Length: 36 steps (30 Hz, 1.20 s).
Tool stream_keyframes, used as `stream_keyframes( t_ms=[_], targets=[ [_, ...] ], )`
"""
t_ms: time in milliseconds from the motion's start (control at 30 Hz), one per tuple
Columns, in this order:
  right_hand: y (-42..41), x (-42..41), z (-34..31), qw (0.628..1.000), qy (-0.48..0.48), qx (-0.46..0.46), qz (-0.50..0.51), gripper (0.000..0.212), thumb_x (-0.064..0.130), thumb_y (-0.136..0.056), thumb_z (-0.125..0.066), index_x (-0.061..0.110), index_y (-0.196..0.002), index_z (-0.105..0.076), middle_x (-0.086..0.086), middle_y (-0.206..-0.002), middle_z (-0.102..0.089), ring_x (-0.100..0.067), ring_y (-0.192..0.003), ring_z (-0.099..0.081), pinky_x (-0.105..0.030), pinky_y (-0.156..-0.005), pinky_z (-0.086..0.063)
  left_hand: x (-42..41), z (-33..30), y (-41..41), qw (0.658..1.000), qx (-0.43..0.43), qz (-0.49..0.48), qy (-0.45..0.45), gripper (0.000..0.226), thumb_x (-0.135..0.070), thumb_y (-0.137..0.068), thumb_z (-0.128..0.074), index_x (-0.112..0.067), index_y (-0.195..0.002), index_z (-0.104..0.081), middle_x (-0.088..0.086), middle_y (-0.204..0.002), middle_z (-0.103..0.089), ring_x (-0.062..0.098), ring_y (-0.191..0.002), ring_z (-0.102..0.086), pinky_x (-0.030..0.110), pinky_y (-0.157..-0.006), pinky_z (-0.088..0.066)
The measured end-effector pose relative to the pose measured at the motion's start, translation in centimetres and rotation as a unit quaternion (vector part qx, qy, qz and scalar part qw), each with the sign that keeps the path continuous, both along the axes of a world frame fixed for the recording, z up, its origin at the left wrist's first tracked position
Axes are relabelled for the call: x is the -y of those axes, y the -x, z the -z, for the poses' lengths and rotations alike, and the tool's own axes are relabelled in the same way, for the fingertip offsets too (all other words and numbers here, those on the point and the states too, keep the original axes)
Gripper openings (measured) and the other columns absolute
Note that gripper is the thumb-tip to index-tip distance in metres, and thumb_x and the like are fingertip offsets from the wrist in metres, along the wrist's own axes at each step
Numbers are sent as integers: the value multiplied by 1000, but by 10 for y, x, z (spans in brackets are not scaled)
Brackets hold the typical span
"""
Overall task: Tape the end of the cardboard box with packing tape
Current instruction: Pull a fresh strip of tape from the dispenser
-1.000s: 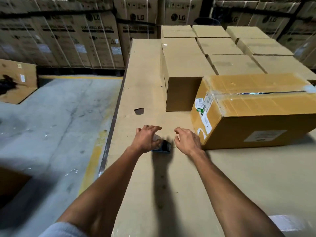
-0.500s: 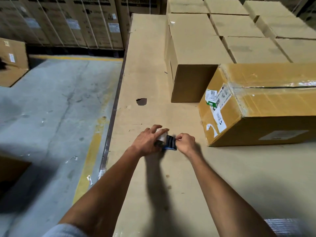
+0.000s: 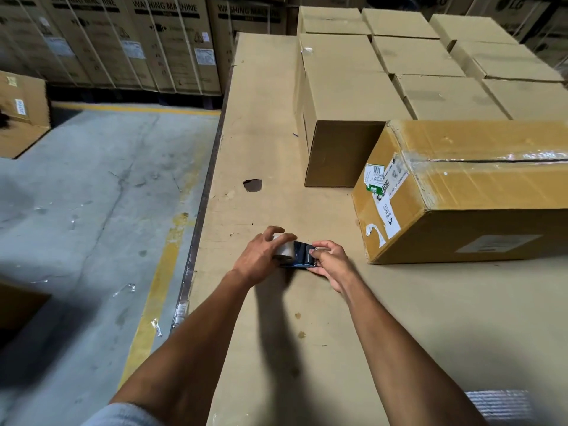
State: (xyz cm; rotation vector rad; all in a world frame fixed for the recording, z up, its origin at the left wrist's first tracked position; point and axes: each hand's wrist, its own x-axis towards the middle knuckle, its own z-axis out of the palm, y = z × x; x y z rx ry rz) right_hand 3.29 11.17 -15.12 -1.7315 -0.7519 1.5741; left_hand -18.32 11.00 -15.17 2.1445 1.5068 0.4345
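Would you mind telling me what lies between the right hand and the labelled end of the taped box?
Nothing: in the head view only bare cardboard-covered table separates the right hand, gripping the tape dispenser, from the taped box.

Left hand [image 3: 261, 256] hides most of the tape roll [image 3: 281, 247].

Beside the yellow-brown cardboard box [image 3: 479, 192] with its white-and-green label [image 3: 375, 177], the tape dispenser [image 3: 299, 254] is dark blue, its roll clear-grey.
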Motion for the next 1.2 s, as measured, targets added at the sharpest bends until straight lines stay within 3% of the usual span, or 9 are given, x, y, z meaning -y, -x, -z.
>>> stream_keyframes(
  t_ms=[133,333,467,633,767,867,1000,1100,1200],
  targets=[
    [1,4,1,999,-27,-4,29,19,-1,-101,-62,16,-109,-60,-24,-130,-63,-35,-115,-68,-42,-83,-63,5,-1,1,1000,0,-1,4,67,-36,-90,-85,-41,-150,-55,1,-154,-49,35,-122,-63,47,-104,-52],
    [2,13,-5,998,-55,8,19,30,-7,-104,-54,7,-130,-56,-18,-122,-65,-25,-104,-67,-28,-72,-57,10,-11,-2,996,-88,9,-10,79,-49,-84,-87,-44,-151,-46,-2,-157,-45,34,-124,-56,52,-97,-55],
    [3,16,-10,997,-75,-8,25,28,-7,-103,-55,14,-122,-58,-17,-117,-68,-27,-104,-70,-33,-80,-58,15,-19,-6,989,-137,1,-58,79,-59,-82,-82,-41,-150,-46,-4,-155,-50,30,-133,-49,48,-97,-49],
    [1,14,-19,996,-93,3,13,33,-8,-101,-58,24,-110,-60,-21,-121,-68,-33,-112,-69,-43,-91,-59,16,-23,-8,978,-165,-1,-127,90,-74,-73,-80,-35,-148,-50,-7,-140,-64,27,-130,-56,49,-101,-44],
    [-1,13,-33,994,-112,6,8,31,-9,-101,-57,22,-108,-60,-20,-115,-69,-28,-103,-69,-38,-83,-60,15,-33,-15,969,-171,24,-177,79,-64,-80,-76,-30,-147,-52,-7,-130,-69,26,-116,-62,46,-96,-43],
    [-1,12,-47,991,-137,1,-6,26,-12,-101,-54,13,-105,-62,-18,-102,-70,-25,-90,-68,-31,-70,-60,15,-42,-18,968,-157,30,-192,71,-58,-79,-79,-29,-140,-58,-6,-122,-70,27,-103,-62,42,-82,-45],
    [0,10,-64,987,-151,49,-35,26,-8,-102,-55,13,-102,-70,-16,-104,-73,-28,-100,-71,-44,-91,-61,15,-55,-16,965,-151,28,-213,69,-56,-79,-81,-27,-138,-60,-4,-120,-69,28,-99,-60,41,-75,-45],
    [2,10,-77,983,-149,97,-37,24,3,-102,-59,21,-97,-75,-15,-112,-77,-29,-106,-76,-45,-93,-64,15,-65,-13,964,-156,29,-212,69,-55,-78,-81,-26,-137,-60,-3,-121,-69,28,-101,-59,41,-76,-44],
    [3,11,-98,941,-182,270,-91,12,26,-100,-69,23,-100,-81,-1,-108,-80,-20,-102,-74,-38,-97,-60,18,-72,-12,963,-164,34,-210,70,-55,-77,-82,-26,-136,-61,-4,-122,-69,28,-100,-59,41,-75,-44]
  ],
)
